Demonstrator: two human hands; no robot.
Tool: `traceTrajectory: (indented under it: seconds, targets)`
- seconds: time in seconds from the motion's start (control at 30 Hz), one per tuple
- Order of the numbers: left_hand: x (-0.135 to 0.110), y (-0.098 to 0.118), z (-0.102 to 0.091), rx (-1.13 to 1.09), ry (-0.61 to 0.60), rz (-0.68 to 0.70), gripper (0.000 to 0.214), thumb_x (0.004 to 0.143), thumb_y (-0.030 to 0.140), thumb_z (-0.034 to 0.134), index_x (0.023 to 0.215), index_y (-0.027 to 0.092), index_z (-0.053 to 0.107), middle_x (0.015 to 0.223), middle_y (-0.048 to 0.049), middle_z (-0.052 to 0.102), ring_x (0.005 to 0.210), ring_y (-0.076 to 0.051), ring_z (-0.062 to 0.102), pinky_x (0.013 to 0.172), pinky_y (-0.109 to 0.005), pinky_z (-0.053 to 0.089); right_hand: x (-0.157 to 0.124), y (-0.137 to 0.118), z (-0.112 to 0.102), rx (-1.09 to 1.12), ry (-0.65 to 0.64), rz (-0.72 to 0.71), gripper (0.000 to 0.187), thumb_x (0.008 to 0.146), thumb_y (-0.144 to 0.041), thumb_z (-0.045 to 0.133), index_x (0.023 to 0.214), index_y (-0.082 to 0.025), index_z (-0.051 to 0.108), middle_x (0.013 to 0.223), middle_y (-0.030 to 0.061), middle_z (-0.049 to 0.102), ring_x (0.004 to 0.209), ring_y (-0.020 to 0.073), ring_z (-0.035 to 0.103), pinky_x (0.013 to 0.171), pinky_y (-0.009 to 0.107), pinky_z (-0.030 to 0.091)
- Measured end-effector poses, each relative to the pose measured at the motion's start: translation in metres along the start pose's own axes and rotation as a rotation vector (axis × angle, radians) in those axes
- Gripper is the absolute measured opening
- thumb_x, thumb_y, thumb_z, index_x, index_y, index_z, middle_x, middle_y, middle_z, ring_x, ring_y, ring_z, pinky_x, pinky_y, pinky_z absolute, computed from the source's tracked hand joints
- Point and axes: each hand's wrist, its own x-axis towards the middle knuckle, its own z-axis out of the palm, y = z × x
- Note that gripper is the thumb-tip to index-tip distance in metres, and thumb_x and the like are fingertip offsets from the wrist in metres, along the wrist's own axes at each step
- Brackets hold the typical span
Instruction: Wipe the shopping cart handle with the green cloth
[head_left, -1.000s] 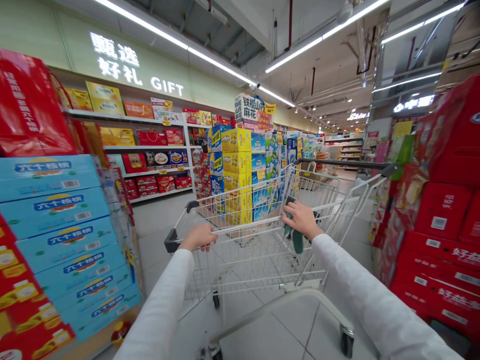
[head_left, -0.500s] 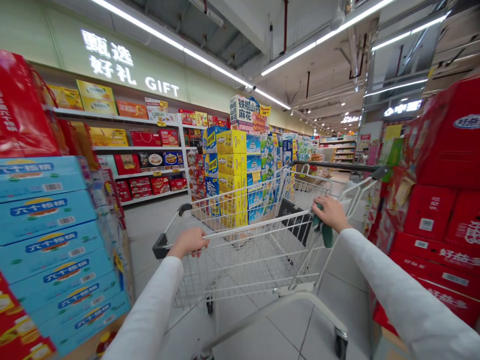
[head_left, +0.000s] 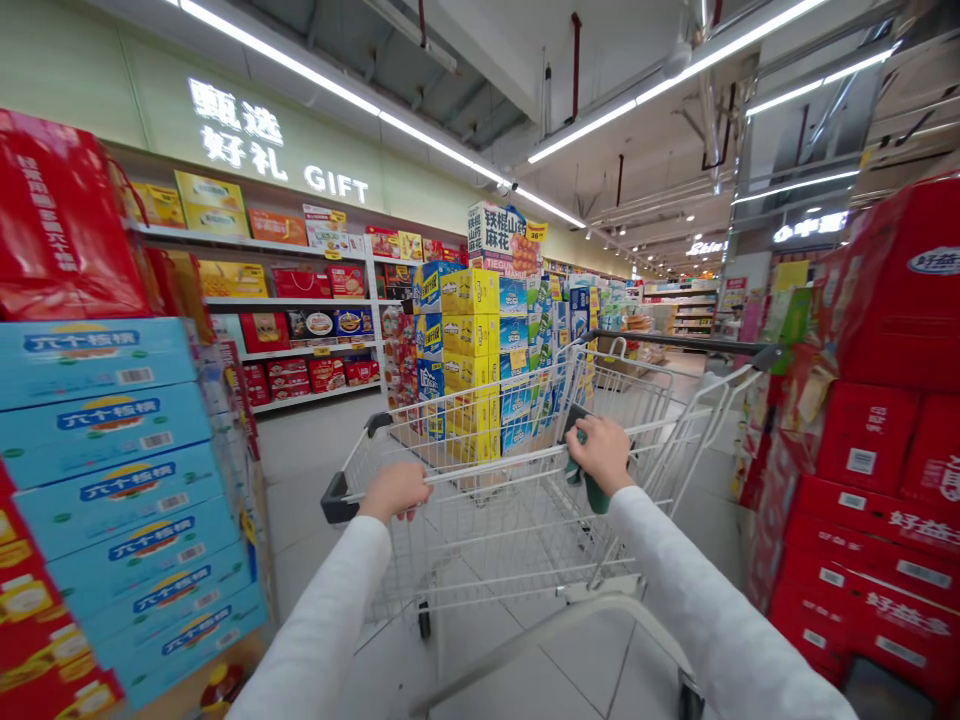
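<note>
A white wire shopping cart point(head_left: 499, 466) stands side-on in front of me, with a black handle bar point(head_left: 682, 343) at its far right end and black corner caps at the left. My left hand point(head_left: 397, 490) is closed around the near top rail, close to the left corner. Bunched under my right hand point(head_left: 604, 452) is a dark green cloth point(head_left: 597, 494), pressed against the same rail right of its middle. The fingers of that hand are curled over the cloth. Only wire mesh and floor tiles show through the basket.
Light blue cartons point(head_left: 124, 490) are stacked close on the left, red boxes point(head_left: 874, 530) close on the right. Beyond the cart stands a pile of yellow boxes point(head_left: 469, 375). Gift shelves point(head_left: 300, 300) line the left wall.
My right hand has slid left along the rail with the green cloth, toward my left hand. My left hand keeps its hold. The view has turned slightly left.
</note>
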Motion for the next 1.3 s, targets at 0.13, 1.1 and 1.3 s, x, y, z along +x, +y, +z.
traceTrajectory:
  seconds: [0.13, 1.1, 1.3]
  targets:
    - [-0.004, 0.004, 0.003, 0.020, 0.038, 0.017, 0.026, 0.068, 0.023, 0.041, 0.066, 0.016, 0.066, 0.054, -0.0048, 0.067, 0.051, -0.017, 0.062, 0.061, -0.028, 0.048, -0.013, -0.074, 0.006, 0.090, 0.002, -0.033, 0.025, 0.081, -0.029, 0.047, 0.061, -0.019, 0.059, 0.066, 0.0040, 0.059, 0.072, 0.0173, 0.048, 0.064, 0.029, 0.025]
    - [-0.020, 0.023, 0.012, 0.073, 0.118, 0.055, 0.027, 0.072, 0.024, 0.043, 0.062, 0.015, 0.066, 0.055, -0.0066, 0.068, 0.055, -0.017, 0.064, 0.063, -0.027, 0.048, -0.031, -0.110, 0.000, 0.145, 0.008, -0.062, 0.024, 0.081, -0.027, 0.049, 0.061, -0.019, 0.059, 0.065, 0.0042, 0.058, 0.071, 0.0177, 0.046, 0.063, 0.030, 0.025]
    - [-0.016, 0.020, 0.014, 0.056, 0.159, 0.068, 0.032, 0.078, 0.029, 0.039, 0.068, 0.014, 0.066, 0.055, -0.0089, 0.067, 0.060, -0.019, 0.066, 0.065, -0.028, 0.049, -0.039, -0.190, 0.004, 0.229, -0.071, -0.071, 0.020, 0.080, -0.030, 0.051, 0.068, -0.020, 0.064, 0.071, 0.0055, 0.061, 0.075, 0.0194, 0.050, 0.066, 0.031, 0.027]
